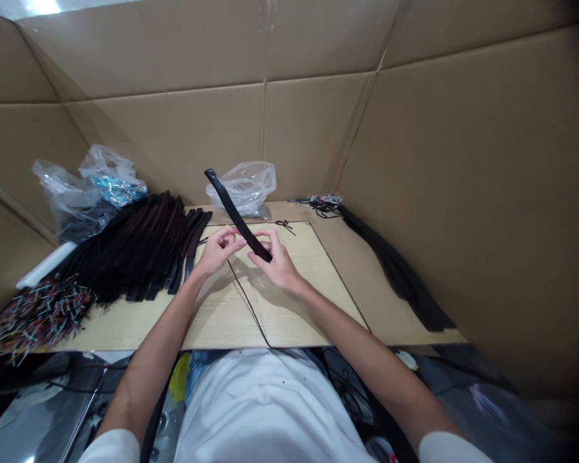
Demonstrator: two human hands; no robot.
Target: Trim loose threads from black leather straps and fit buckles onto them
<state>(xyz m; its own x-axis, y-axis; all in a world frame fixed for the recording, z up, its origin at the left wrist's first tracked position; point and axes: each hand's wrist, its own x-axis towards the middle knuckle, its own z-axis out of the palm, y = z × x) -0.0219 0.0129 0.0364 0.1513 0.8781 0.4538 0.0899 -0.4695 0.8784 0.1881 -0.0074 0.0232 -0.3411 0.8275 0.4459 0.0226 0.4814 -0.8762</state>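
A long, curved black strip (pixel 234 211) slants over the middle of the table, its far end raised. My right hand (pixel 278 262) grips its lower end between thumb and fingers. Beside the strip, my left hand (pixel 217 249) is closed, thumb and fingertips close to the strip's edge. From under the left hand a thin black cord (pixel 246 298) runs down over the table's front edge. The cord's upper end is hidden in the left fingers, and whether they also touch the strip is unclear.
At left lies a large pile of similar dark strips (pixel 130 247), with multicoloured wire ends (pixel 43 315) and a white roll (pixel 45 265). Plastic bags (pixel 248 186) stand at the back. More black strips (pixel 390 263) lie at right. Cardboard walls (pixel 174 135) enclose the table (pixel 299 315).
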